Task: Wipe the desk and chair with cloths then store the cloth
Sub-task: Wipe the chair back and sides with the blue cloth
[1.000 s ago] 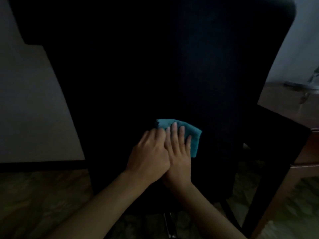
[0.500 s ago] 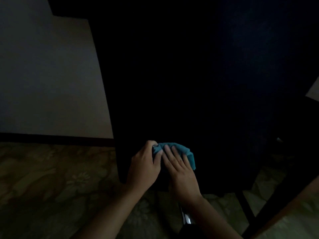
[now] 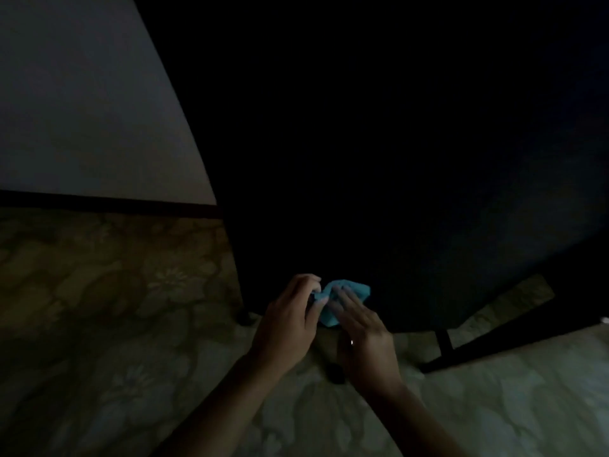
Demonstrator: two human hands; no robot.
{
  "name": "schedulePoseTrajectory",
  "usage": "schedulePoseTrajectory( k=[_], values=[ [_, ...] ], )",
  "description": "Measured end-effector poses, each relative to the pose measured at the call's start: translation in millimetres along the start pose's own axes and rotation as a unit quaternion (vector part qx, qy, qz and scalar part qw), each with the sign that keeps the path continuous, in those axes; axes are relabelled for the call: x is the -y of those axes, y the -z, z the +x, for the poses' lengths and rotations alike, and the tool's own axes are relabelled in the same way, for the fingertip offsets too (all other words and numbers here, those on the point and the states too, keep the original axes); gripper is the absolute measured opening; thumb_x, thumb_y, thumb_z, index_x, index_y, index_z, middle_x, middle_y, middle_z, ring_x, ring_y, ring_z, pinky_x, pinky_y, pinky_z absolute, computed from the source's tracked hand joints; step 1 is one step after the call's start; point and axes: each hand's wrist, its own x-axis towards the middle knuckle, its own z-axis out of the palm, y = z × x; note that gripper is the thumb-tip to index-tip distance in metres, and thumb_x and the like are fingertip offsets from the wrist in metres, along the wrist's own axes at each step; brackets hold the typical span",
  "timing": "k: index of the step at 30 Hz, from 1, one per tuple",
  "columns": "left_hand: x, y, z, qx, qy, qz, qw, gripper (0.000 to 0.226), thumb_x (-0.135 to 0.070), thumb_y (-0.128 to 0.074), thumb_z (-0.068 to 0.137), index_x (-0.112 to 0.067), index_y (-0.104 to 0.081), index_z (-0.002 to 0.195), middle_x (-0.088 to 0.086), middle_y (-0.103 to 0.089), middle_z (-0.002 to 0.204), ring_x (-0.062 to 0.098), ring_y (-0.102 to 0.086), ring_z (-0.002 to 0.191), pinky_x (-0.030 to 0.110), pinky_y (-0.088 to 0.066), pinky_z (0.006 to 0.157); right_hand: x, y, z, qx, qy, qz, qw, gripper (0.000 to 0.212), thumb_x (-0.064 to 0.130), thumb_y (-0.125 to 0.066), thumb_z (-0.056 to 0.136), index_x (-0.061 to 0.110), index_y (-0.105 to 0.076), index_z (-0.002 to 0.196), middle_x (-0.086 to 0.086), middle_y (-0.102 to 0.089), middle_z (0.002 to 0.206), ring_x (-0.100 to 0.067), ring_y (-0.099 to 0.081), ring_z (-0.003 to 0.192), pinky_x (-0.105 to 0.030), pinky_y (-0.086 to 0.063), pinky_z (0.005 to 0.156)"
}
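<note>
A very dark chair back point(image 3: 379, 153) fills most of the dim view. At its bottom edge I hold a small blue cloth point(image 3: 352, 290), bunched up. My left hand point(image 3: 290, 321) has its fingers curled round the cloth's left end. My right hand point(image 3: 365, 338) lies beside it with straight fingers resting on the cloth's right part. A ring shows on that hand.
Patterned floral floor point(image 3: 115, 324) spreads below and to the left. A pale wall point(image 3: 82, 110) with a dark skirting strip stands at the left. Dark chair legs or bars point(image 3: 494, 344) run across the lower right. A small dark caster point(image 3: 334, 374) sits under my hands.
Both hands slid the cloth down the chair back to its bottom edge. The cloth went from flat to bunched, and my left hand curled round it.
</note>
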Motion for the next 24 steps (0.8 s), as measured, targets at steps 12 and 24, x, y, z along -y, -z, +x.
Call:
schedulePoseTrajectory(
  k=[12,24],
  values=[
    [-222,202,4,0.137,-0.073,-0.036,0.987,0.011,-0.030,-0.057,0.096,-0.021,-0.058,0.104,-0.011,-0.061,0.097,0.000,-0.058,0.092,0.020,-0.050,0.075,161,229,8,-0.040,-0.087,-0.050,0.994,0.048,0.026,-0.056,0.080,0.017,-0.062,0.127,0.002,-0.067,0.099,-0.011,-0.042,0.086,-0.028,-0.039,0.070],
    [-454,203,47,0.168,-0.222,0.071,0.958,0.019,-0.034,-0.067,0.087,-0.029,-0.050,0.095,-0.015,-0.060,0.088,0.002,-0.058,0.082,0.017,-0.043,0.067,149,462,-66,-0.212,-0.192,-0.085,0.954,0.028,0.007,-0.078,0.072,0.016,-0.074,0.099,0.003,-0.068,0.086,-0.021,-0.059,0.079,-0.034,-0.045,0.071]
  ],
)
